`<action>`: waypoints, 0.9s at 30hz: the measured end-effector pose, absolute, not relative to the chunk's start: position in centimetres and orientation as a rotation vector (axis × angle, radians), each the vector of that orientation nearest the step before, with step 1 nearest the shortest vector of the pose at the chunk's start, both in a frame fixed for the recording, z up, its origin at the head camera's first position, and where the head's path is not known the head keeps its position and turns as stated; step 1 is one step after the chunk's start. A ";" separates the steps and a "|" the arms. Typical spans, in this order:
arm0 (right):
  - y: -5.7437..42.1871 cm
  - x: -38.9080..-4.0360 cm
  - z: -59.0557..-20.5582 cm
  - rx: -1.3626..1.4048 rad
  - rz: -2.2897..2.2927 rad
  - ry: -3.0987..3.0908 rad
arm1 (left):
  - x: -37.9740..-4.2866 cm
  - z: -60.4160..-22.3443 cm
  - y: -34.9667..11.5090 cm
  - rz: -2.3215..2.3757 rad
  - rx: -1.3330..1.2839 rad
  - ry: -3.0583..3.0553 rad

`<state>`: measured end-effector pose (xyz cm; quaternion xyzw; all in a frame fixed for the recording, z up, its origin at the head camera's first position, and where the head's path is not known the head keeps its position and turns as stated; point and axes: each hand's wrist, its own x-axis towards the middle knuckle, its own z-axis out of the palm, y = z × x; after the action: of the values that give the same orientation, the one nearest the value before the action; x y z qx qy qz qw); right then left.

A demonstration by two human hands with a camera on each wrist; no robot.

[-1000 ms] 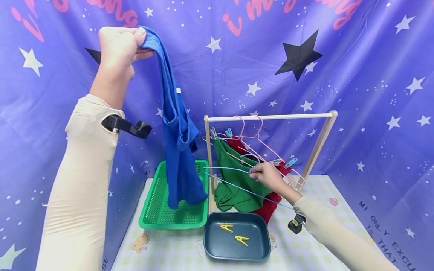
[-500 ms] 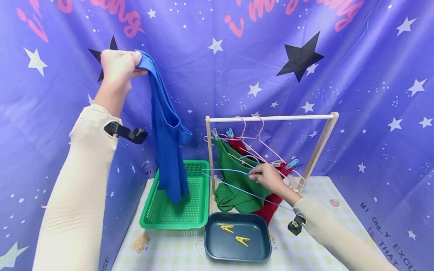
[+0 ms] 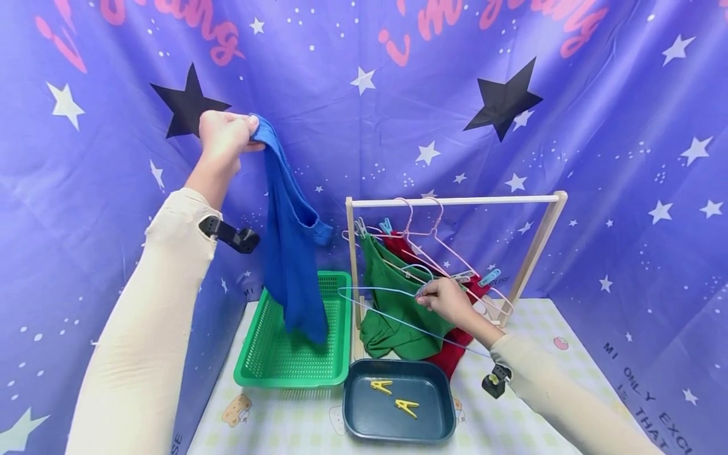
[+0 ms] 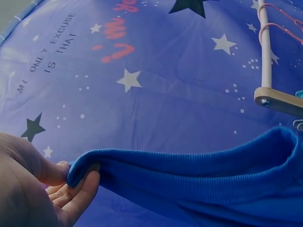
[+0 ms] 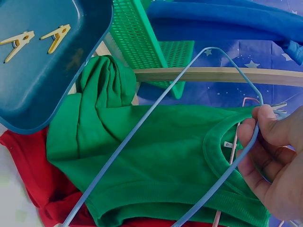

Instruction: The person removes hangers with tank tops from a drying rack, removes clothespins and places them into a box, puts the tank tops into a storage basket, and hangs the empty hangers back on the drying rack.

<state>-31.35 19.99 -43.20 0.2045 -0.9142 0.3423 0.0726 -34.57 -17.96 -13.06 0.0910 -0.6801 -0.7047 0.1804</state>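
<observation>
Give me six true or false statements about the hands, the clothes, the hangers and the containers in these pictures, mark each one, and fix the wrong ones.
1. The left hand pinches the blue garment. True.
2. The right hand holds a pink hanger. False: it holds the blue hanger.
3. Two yellow clothespins lie in the dark blue tray. True.
4. In the head view, the green basket stands right of the dark blue tray. False: the green basket is on the left.
5. In the head view, the green shirt partly covers the red garment. True.
6. The blue garment is on the blue hanger. False: it hangs from the left hand.
</observation>
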 end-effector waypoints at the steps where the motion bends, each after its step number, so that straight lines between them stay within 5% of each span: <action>1: 20.0 -31.3 -43.2 0.615 1.027 -2.746 | -34.7 -13.2 -18.0 -1.995 0.265 -1.921; 27: 20.3 -31.4 -44.0 0.625 1.060 -2.747 | -37.5 -17.2 -17.6 -1.801 0.415 -1.964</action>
<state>-31.43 20.35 -43.96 0.2073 -0.9106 0.3515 0.0657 -37.46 -17.61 -17.23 0.1500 -0.7105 -0.6513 0.2205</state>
